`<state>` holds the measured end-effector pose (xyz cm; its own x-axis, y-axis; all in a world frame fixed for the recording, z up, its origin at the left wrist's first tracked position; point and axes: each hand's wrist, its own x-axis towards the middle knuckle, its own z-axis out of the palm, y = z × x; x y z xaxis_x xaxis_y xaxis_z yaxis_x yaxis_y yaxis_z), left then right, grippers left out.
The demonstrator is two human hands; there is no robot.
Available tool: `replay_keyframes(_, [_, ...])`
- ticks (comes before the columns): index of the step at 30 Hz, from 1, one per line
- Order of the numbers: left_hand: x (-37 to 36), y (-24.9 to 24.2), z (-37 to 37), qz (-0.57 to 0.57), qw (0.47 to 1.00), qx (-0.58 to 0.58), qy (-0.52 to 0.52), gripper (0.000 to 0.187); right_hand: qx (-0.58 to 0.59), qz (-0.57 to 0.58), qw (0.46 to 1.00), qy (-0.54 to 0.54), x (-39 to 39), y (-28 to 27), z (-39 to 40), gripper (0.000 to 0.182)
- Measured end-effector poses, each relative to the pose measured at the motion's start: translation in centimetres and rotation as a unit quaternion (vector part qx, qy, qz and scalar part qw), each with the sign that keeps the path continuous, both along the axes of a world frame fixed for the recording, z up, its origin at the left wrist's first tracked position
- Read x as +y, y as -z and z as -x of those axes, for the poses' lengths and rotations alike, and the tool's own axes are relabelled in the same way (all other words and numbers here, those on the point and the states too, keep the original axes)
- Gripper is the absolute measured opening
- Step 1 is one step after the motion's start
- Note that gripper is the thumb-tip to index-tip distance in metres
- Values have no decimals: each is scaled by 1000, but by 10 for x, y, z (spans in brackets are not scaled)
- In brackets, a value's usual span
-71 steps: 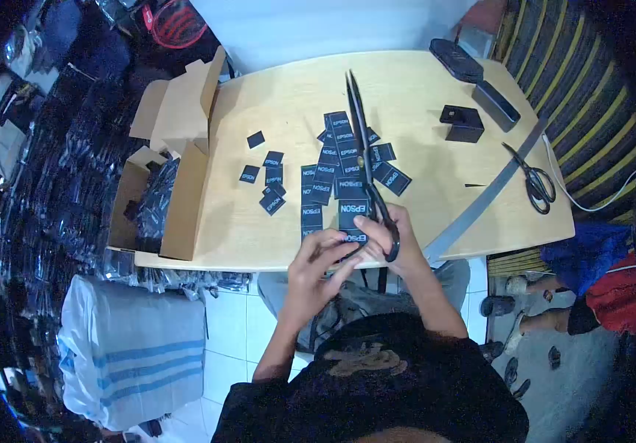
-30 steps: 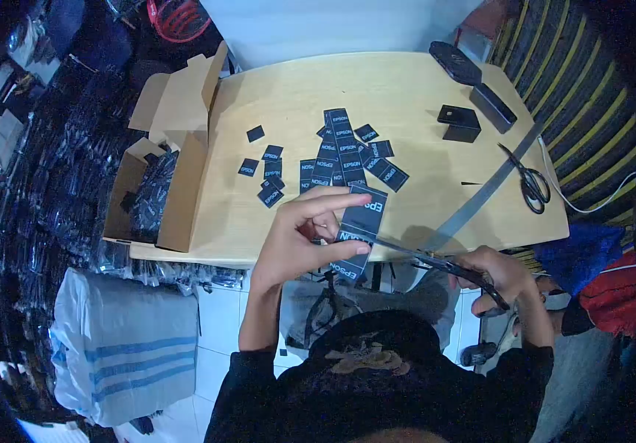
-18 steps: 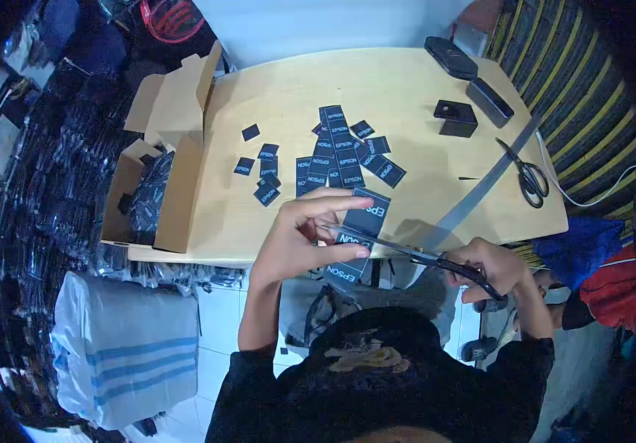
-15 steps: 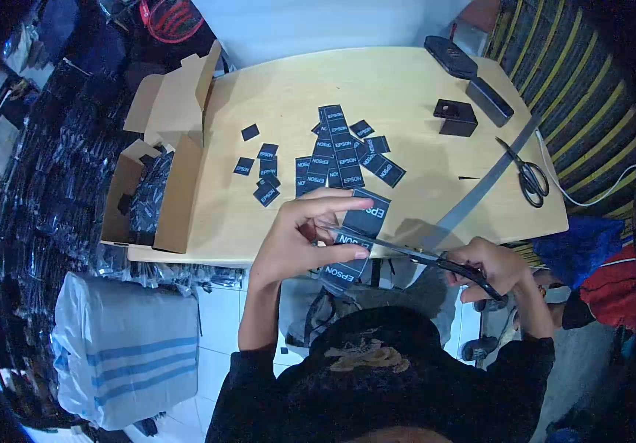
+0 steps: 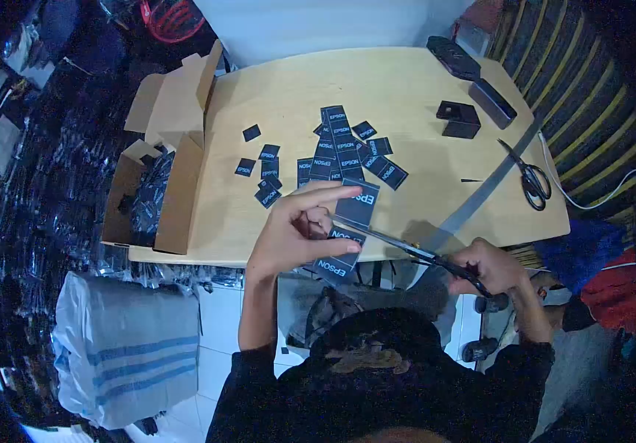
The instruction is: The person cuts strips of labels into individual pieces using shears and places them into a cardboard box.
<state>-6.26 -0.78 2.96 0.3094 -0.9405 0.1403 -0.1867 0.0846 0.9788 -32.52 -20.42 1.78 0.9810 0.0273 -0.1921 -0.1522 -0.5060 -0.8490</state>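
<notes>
My left hand [image 5: 292, 225] pinches a dark strip of EPSON labels [image 5: 339, 267] over the table's front edge, index finger on the upper label [image 5: 355, 210] and thumb on the lower part. My right hand [image 5: 486, 267] grips black-handled scissors [image 5: 420, 253] by the loops. Their nearly closed blades lie across the strip, between the upper label and the part below. Just beyond the left hand, more label strips [image 5: 344, 144] overlap on the table. Single cut labels [image 5: 268, 198] are scattered to their left, and others [image 5: 386, 171] to their right.
An open cardboard box [image 5: 178, 196] with many dark labels stands at the table's [image 5: 274, 88] left. To the right lie a second pair of scissors [image 5: 532, 181], a long grey band [image 5: 488, 184], a black block [image 5: 458, 119] and a black long-handled object [image 5: 454, 57]. A wrapped white bale [image 5: 126, 347] stands below left.
The scissors' blades have closed further across the strip. The upper label and lower strip have shifted slightly left, and the left hand has moved a little up and left.
</notes>
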Motion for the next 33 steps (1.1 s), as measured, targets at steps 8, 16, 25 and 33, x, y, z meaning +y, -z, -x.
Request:
replay_keyframes(8, [17, 43, -70, -61, 983, -88, -151, 66, 16, -17, 999, 47, 3, 20, 15, 29])
replay_keyframes(16, [48, 68, -124, -152, 914, -240, -290, 111, -59, -35, 989, 130, 32, 31, -7, 27])
replay_keyframes(25, [27, 1, 8, 3, 988, 24, -150, 98, -168, -241, 933, 208, 95, 26, -92, 23])
replay_keyframes(33, [20, 26, 50, 157, 969, 126, -145, 72, -184, -271, 909, 256, 87, 12, -98, 15])
